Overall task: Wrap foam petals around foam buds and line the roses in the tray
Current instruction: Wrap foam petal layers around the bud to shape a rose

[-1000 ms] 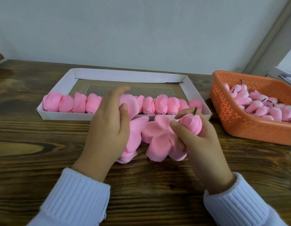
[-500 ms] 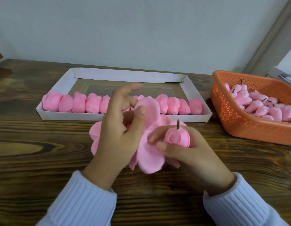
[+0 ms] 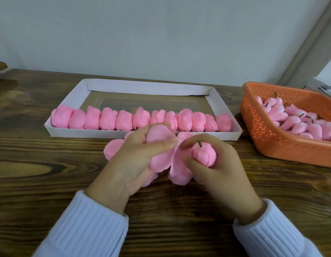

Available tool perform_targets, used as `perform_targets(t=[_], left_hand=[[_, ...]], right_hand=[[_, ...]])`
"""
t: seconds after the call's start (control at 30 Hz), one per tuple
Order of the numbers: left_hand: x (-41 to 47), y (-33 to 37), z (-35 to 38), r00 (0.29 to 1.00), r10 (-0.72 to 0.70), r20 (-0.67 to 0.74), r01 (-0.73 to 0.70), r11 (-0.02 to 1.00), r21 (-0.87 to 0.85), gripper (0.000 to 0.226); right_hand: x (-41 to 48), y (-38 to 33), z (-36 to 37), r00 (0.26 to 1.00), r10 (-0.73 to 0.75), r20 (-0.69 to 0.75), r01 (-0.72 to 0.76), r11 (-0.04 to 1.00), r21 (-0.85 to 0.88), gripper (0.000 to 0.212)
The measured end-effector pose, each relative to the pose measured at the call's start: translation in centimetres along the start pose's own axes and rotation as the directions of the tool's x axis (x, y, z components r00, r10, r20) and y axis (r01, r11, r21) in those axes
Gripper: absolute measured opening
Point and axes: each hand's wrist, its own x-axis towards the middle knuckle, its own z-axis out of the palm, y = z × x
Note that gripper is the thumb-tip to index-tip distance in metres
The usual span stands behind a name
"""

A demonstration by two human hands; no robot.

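Observation:
My right hand (image 3: pixel 216 175) grips a pink foam bud (image 3: pixel 204 154) with a short green stem pointing up. My left hand (image 3: pixel 131 160) pinches a pink foam petal piece (image 3: pixel 161 158) between thumb and fingers, just left of the bud. More petal lobes (image 3: pixel 179 175) hang below and between both hands. Behind them lies a shallow white tray (image 3: pixel 146 87) with a row of several finished pink roses (image 3: pixel 109 118) along its near wall.
An orange perforated basket (image 3: pixel 268 138) at the right holds several more pink buds with stems (image 3: pixel 298 121). The dark wooden table (image 3: pixel 31 164) runs to a pale wall at the back. White sleeves cover both wrists.
Both hands have drawn closer together in front of the tray. My left hand has lifted and gathered the petals toward the bud, which my right hand has turned stem-up.

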Motion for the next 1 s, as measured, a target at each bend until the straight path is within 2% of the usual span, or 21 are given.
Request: perform_targets(t=[0.1,0.17,0.23,0.33,0.47,0.6,0.73,0.87,1.0], left_hand=[[0.0,-0.6,0.4,0.997,-0.047,0.065,0.051,0.996,-0.070,0.038],[0.1,-0.8,0.7,0.999,-0.027,0.016,0.028,0.997,-0.078,0.045],[0.2,-0.7,0.8,1.000,-0.009,-0.016,0.007,0.992,-0.126,0.040],[-0.1,-0.3,1.0,0.994,-0.069,0.085,0.096,0.926,-0.365,0.017],[-0.3,-0.2,1.0,0.979,-0.037,0.202,0.120,0.901,-0.416,0.023],[-0.2,-0.4,0.7,0.981,-0.062,0.182,0.123,0.929,-0.349,0.031],[-0.4,-0.7,1.0,0.984,-0.048,0.174,0.087,0.970,-0.226,0.028],[-0.4,-1.1,1.5,0.999,0.032,0.040,-0.029,0.997,-0.065,0.022],[-0.1,-1.5,1.1,0.982,0.133,-0.135,-0.112,0.982,0.150,0.013]], right_hand=[[0.0,-0.1,0.0,1.000,0.005,-0.017,-0.004,1.000,0.007,0.009],[0.1,-0.1,-0.1,0.999,0.009,-0.038,-0.009,1.000,0.008,0.010],[0.2,-0.1,-0.1,0.998,0.017,-0.052,-0.016,1.000,0.015,0.012],[0.2,-0.1,0.0,0.998,0.013,-0.062,-0.012,1.000,0.011,0.017],[0.1,-0.2,0.0,0.998,0.000,-0.057,0.001,1.000,0.023,0.018],[0.1,-0.2,0.1,0.999,0.005,-0.037,-0.004,1.000,0.026,0.020],[0.1,-0.1,0.1,0.999,-0.005,-0.042,0.007,0.999,0.037,0.020],[0.2,0.1,0.1,0.997,-0.020,-0.069,0.022,0.999,0.027,0.015],[0.3,0.5,-0.1,0.989,-0.021,-0.146,0.017,0.999,-0.031,0.011]])
